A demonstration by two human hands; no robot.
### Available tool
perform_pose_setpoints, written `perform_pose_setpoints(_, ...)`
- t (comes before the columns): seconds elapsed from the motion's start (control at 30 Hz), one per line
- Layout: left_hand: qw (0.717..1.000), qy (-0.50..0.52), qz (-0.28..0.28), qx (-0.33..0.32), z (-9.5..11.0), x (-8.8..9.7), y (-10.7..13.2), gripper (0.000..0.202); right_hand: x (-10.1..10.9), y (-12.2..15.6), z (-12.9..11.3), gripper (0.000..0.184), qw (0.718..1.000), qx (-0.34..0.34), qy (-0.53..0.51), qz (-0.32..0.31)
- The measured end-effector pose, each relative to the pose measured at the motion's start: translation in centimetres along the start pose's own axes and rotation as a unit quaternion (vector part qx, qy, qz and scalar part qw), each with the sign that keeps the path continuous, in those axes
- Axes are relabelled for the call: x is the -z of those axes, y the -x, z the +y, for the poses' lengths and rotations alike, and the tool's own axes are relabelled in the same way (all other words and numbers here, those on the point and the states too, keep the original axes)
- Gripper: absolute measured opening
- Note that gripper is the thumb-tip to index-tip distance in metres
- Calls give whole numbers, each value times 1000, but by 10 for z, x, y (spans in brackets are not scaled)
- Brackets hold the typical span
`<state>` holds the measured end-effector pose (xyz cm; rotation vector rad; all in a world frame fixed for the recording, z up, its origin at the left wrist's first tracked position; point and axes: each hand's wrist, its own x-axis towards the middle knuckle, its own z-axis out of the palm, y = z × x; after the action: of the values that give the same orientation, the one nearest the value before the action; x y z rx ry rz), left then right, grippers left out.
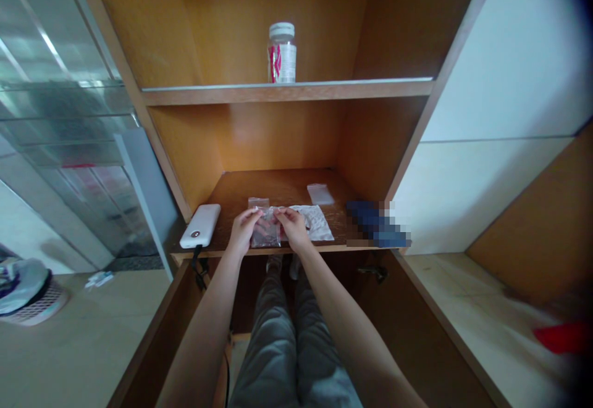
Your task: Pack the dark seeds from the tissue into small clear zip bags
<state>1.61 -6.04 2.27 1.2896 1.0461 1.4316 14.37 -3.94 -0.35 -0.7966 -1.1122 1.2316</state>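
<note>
My left hand (pixel 243 228) and my right hand (pixel 292 227) meet at the front of a dark wooden shelf (pixel 287 186). Both pinch the top edge of a small clear plastic bag (pixel 265 234) with dark contents that I cannot make out. The bag rests on the shelf between my hands. A sheet of white paper (pixel 318 221) lies just right of my right hand. A second small clear bag (pixel 258 202) lies just behind my hands, and a third (pixel 320 194) farther back right.
A white power bank (pixel 201 225) with a cable lies at the shelf's left front. A blurred blue object (pixel 375 223) sits at the right front. A clear jar with a white lid (pixel 281 53) stands on the upper shelf. A glass door (pixel 69 118) hangs open at left.
</note>
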Motion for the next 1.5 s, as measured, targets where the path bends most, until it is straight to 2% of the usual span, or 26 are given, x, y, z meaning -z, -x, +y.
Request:
perform_pose_setpoints(0.27, 1000, 8, 1, -6, 0, -2, 1, 29, 1, 2, -2, 29, 1000, 4, -4, -12)
perform_pose_setpoints(0.43, 999, -28, -8, -22, -3, 0, -1, 30, 2, 3, -2, 28, 1000, 19, 3, -17)
perform_pose_setpoints(0.7, 999, -36, -6, -7, -3, 1, -1, 35, 0, 5, -5, 27, 1000, 7, 8, -14)
perform_pose_setpoints(0.9, 1000, -22, -9, -2, -4, -1, 0, 29, 1, 3, -3, 25, 999, 5, 6, -43)
perform_pose_setpoints(1.03, 999, -37, -23, -4, -5, 0, 0, 27, 1, 2, -1, 22, 999, 9, 12, -45)
perform_pose_setpoints(1.33, 998, -53, -13, -14, -6, 0, 0, 23, 2, 2, -2, 21, 998, 33, 40, -46)
perform_pose_setpoints(1.5, 997, -68, -21, -21, -5, 0, 0, 20, 2, -2, 4, 21, 998, 24, 41, -39)
